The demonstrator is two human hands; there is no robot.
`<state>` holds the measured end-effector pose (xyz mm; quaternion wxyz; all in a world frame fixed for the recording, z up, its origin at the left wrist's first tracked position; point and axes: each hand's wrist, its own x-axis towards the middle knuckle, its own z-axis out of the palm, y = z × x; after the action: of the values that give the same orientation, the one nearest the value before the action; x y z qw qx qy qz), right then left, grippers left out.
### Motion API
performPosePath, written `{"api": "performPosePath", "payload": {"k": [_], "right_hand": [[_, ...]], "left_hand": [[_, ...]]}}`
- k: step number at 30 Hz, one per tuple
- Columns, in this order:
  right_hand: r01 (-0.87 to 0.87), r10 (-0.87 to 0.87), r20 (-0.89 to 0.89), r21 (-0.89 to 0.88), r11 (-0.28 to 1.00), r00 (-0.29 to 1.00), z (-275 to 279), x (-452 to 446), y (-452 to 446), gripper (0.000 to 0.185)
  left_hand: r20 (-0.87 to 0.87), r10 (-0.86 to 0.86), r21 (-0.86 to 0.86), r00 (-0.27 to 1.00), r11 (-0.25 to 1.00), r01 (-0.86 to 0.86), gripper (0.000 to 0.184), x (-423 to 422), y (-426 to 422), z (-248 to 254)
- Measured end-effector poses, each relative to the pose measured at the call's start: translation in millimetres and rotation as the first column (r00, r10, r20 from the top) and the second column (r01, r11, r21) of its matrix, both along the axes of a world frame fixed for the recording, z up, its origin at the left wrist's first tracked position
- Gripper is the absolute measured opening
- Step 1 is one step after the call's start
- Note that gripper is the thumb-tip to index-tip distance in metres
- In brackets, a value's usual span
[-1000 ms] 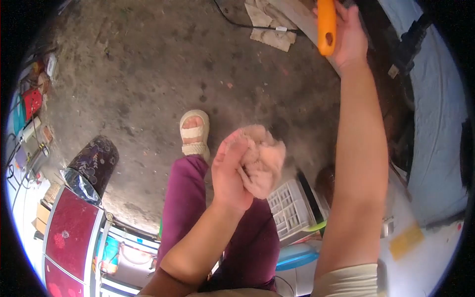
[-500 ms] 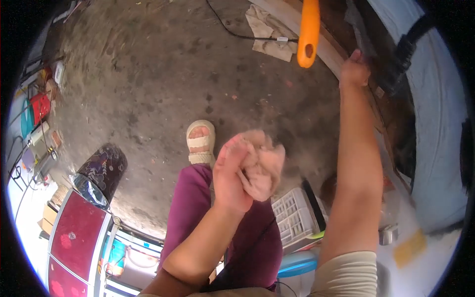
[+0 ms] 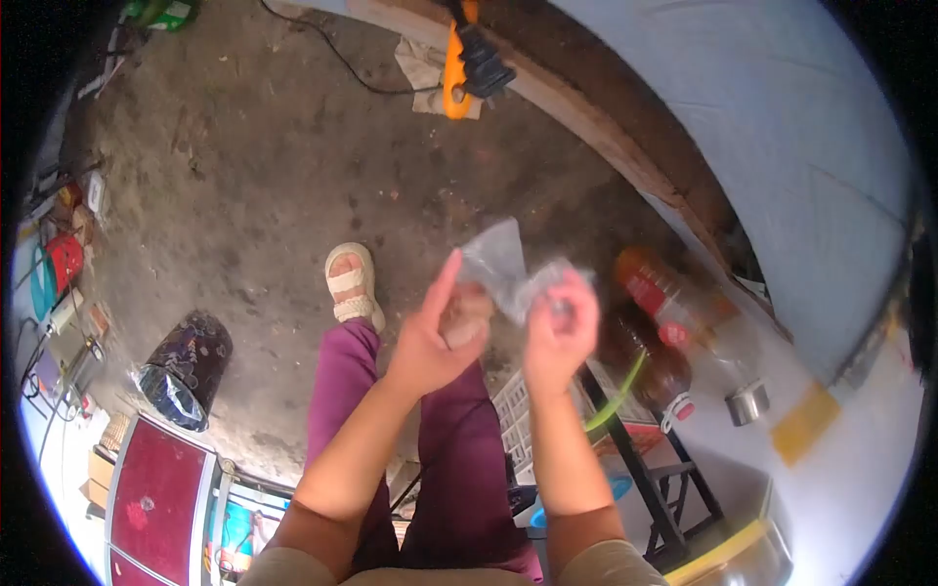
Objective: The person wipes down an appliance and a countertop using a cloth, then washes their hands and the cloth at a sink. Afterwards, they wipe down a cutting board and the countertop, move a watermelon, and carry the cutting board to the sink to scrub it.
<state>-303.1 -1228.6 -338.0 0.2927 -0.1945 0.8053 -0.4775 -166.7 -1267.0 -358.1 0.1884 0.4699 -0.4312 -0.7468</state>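
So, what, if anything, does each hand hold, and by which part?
Right hand: clear plastic film, by its bunched end. Left hand: tan wad, in the cupped palm; blur hides which part.

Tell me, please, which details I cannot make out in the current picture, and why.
Head view:
- Pinkish cloth: exact folds blurred, partly covered by the left hand.
- Clear plastic: bag or sheet unclear; blurred, partly covered by the right hand.
- Orange handle: upper end cut off by the top edge.
- Red label: lettering too small and blurred.
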Motion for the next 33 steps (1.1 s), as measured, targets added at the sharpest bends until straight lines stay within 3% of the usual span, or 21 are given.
{"api": "performPosePath", "payload": {"k": [2,5,8,10,11,12,13,14,17,18,21,23,24,25,27,28,31,33], "right_hand": [[0.115,-0.145,0.338,0.106,0.988,0.93,23.8,11.4,23.9,0.024],[0.097,-0.042,0.582,-0.063,0.993,0.812,54.0,24.2,45.0,0.027],[0.144,0.02,0.844,-0.115,0.983,0.535,89.2,30.6,43.7,0.035],[0.009,0.081,0.778,-0.11,0.994,0.623,125.8,42.3,22.5,0.042],[-0.049,0.092,0.737,-0.079,0.996,0.67,146.9,48.5,18.9,0.046],[-0.312,0.296,0.526,-0.061,0.948,0.797,162.3,48.4,12.6,0.048],[-0.537,0.503,0.3,0.038,0.843,0.811,177.0,49.8,8.9,0.05],[-0.598,0.559,0.279,0.075,0.798,0.781,184.1,51.6,6.4,0.043],[-0.648,0.549,0.516,0.016,0.762,0.657,214.9,54.2,-6.2,0.023],[-0.688,0.593,0.513,-0.007,0.726,0.621,224.4,56.3,-10.3,0.022],[-0.789,0.721,0.47,-0.082,0.609,0.509,247.3,62.1,-22.9,0.019],[-0.823,0.792,0.41,-0.15,0.547,0.452,253.4,67.0,-25.2,0.019],[-0.868,0.805,0.464,-0.134,0.477,0.37,259.3,66.6,-29.5,0.021],[-0.825,0.772,0.499,-0.179,0.536,0.393,264.5,70.7,-31.4,0.022],[-0.731,0.717,0.567,-0.269,0.627,0.407,275.9,82.2,-39.0,0.025],[-0.73,0.636,0.663,-0.195,0.656,0.395,287.4,84.0,-47.4,0.028],[-0.626,0.649,0.684,-0.353,0.695,0.334,320.2,98.3,-78.2,0.033],[-0.427,0.542,0.827,-0.44,0.79,0.149,330.3,114.2,-95.1,0.039]], "left_hand": [[-0.05,-0.164,0.051,0.985,0.985,0.167,0.099,11.0,12.6,14.1],[0.073,-0.387,0.038,0.919,0.922,0.385,0.1,23.8,11.2,61.5],[0.121,-0.457,-0.049,0.881,0.884,0.465,0.103,48.3,20.6,92.4],[0.174,-0.48,-0.026,0.86,0.87,0.492,0.104,57.1,4.2,133.9],[0.093,-0.438,0.012,0.894,0.899,0.438,0.105,62.2,-2.3,151.8],[0.121,-0.438,0.012,0.891,0.898,0.44,0.104,64.5,-11.9,169.5],[0.151,-0.443,0.021,0.884,0.895,0.445,0.103,69.5,-16.2,187.3],[0.221,-0.447,-0.124,0.867,0.869,0.48,0.104,75.4,-18.6,199.5],[0.25,-0.443,-0.093,0.861,0.874,0.477,0.104,85.6,-29.0,238.8],[0.199,-0.411,-0.051,0.89,0.902,0.428,0.106,89.2,-30.3,246.6],[0.384,-0.351,-0.116,0.854,0.899,0.421,0.106,98.5,-31.6,264.2],[0.405,-0.187,-0.286,0.895,0.904,0.318,0.082,105.9,-20.0,258.2],[0.406,-0.136,-0.366,0.904,0.882,0.297,0.071,112.6,-14.6,254.2],[0.403,-0.079,-0.444,0.912,0.854,0.271,0.061,119.1,-10.0,253.8],[0.345,-0.1,-0.167,0.933,0.972,0.166,0.04,134.0,-2.3,263.4],[0.318,-0.089,-0.024,0.944,0.994,0.102,0.03,143.5,-2.2,270.2],[0.221,0.058,-0.145,0.974,0.989,-0.026,0.018,173.2,-5.9,297.9],[0.262,0.118,-0.172,0.958,0.982,-0.074,0.017,209.1,-14.9,311.7]]}}
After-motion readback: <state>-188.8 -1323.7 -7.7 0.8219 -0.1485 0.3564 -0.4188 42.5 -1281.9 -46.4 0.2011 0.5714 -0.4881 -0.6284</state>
